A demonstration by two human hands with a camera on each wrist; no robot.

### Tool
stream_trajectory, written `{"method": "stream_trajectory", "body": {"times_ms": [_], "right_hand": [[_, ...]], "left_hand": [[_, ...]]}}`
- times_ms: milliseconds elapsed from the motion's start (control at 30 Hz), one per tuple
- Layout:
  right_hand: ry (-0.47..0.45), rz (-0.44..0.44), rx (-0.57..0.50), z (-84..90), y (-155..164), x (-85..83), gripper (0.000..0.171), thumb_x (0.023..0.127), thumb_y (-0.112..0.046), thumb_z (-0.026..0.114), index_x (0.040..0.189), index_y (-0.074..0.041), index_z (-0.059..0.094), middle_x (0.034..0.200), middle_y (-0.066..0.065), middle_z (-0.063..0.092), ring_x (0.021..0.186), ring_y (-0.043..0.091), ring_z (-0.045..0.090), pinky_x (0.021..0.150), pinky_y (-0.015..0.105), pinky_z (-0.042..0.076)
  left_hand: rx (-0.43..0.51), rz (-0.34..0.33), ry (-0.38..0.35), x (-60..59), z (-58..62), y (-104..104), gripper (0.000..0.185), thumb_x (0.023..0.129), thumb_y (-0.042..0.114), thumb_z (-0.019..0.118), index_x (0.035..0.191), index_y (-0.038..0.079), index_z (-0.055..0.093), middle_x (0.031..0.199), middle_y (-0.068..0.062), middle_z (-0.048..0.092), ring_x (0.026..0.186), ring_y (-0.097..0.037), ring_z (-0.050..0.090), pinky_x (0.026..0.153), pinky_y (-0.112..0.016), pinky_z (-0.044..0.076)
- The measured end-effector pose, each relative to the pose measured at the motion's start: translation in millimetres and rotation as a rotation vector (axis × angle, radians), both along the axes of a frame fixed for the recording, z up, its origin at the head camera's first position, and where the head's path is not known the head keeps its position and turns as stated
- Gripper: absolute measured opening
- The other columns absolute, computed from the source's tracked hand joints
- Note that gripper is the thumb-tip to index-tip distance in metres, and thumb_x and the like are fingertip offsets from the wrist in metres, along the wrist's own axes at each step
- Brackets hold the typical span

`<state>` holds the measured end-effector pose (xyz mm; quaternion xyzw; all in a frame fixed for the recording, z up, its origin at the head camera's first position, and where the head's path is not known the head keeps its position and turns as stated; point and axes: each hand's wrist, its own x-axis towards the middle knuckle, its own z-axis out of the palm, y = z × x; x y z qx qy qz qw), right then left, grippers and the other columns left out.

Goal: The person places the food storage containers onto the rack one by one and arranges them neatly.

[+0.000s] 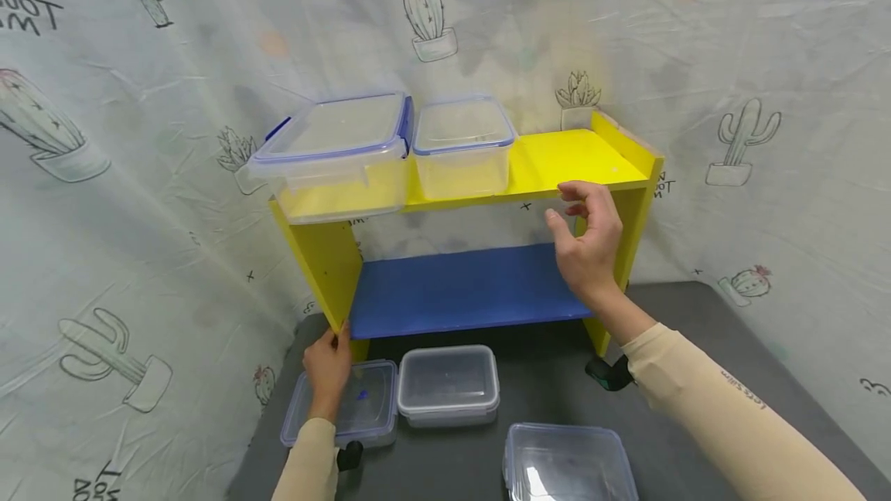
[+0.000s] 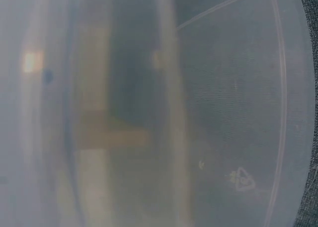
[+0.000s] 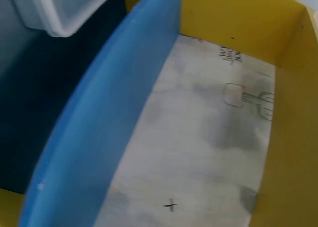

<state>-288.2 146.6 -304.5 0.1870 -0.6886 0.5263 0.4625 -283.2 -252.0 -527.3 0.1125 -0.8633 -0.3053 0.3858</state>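
A small yellow shelf unit point(image 1: 626, 234) with a blue lower board point(image 1: 466, 288) stands on the dark table. My left hand point(image 1: 327, 368) grips the front edge of its left side panel low down, above a clear lidded container point(image 1: 372, 400). In front of the right part of the top board, my right hand point(image 1: 592, 242) is raised with fingers loosely bent and nothing in them. On top stand a large clear container with a blue-edged lid point(image 1: 341, 165) and a smaller clear container point(image 1: 462, 149). The right wrist view looks along the blue board point(image 3: 114, 98).
Another lidded container point(image 1: 448, 385) sits on the table before the shelf, and one more clear container point(image 1: 567, 462) lies nearer, right of the middle. Blurred clear plastic point(image 2: 233, 108) fills the left wrist view. A cactus-print curtain point(image 1: 188, 37) hangs behind and at both sides.
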Motion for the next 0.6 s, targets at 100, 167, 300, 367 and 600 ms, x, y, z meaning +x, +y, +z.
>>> {"method": "stream_trajectory", "body": {"times_ms": [100,167,300,367,600], "right_hand": [[-0.038,-0.001,-0.019,-4.1,1,9.8,0.029,0.083,-0.002,0.060,0.109,0.008,0.061,0.105,0.024,0.057,0.097,0.028,0.053,0.080,0.026,0.043],[-0.083,0.002,-0.042,-4.4,2,18.0,0.026,0.084,0.002,0.058,0.107,0.011,0.059,0.103,0.027,0.055,0.095,0.029,0.052,0.079,0.025,0.043],[-0.200,-0.001,-0.100,-19.8,13,19.6,0.020,0.087,0.004,0.057,0.106,0.012,0.059,0.103,0.025,0.056,0.092,0.018,0.054,0.079,0.017,0.042],[-0.248,-0.017,-0.118,-35.5,20,12.8,0.018,0.089,0.003,0.058,0.106,0.010,0.060,0.102,0.020,0.057,0.091,0.009,0.054,0.078,0.013,0.042],[-0.370,-0.083,-0.130,-79.3,40,6.5,0.015,0.090,-0.004,0.063,0.103,0.002,0.065,0.101,0.008,0.059,0.090,0.000,0.053,0.072,0.010,0.043]], "left_hand": [[0.003,-0.006,0.005,-0.5,0.2,1,0.039,0.094,0.031,0.062,0.063,0.008,0.057,0.053,-0.008,0.053,0.049,-0.027,0.044,0.051,-0.038,0.033],[0.009,-0.008,0.006,-0.7,0.5,1,0.038,0.094,0.030,0.062,0.064,0.008,0.057,0.052,-0.008,0.052,0.048,-0.025,0.042,0.051,-0.036,0.032],[0.017,-0.003,-0.015,-1.3,0.4,1,0.038,0.095,0.032,0.060,0.066,0.008,0.059,0.053,-0.007,0.052,0.049,-0.024,0.042,0.052,-0.035,0.031],[0.019,0.001,-0.024,-1.3,0.2,0,0.039,0.095,0.033,0.060,0.066,0.007,0.059,0.054,-0.008,0.053,0.050,-0.025,0.043,0.052,-0.036,0.032],[0.016,-0.003,-0.032,1.1,0.8,1,0.040,0.096,0.034,0.059,0.065,0.008,0.058,0.053,-0.007,0.052,0.049,-0.024,0.043,0.052,-0.037,0.033]]}}
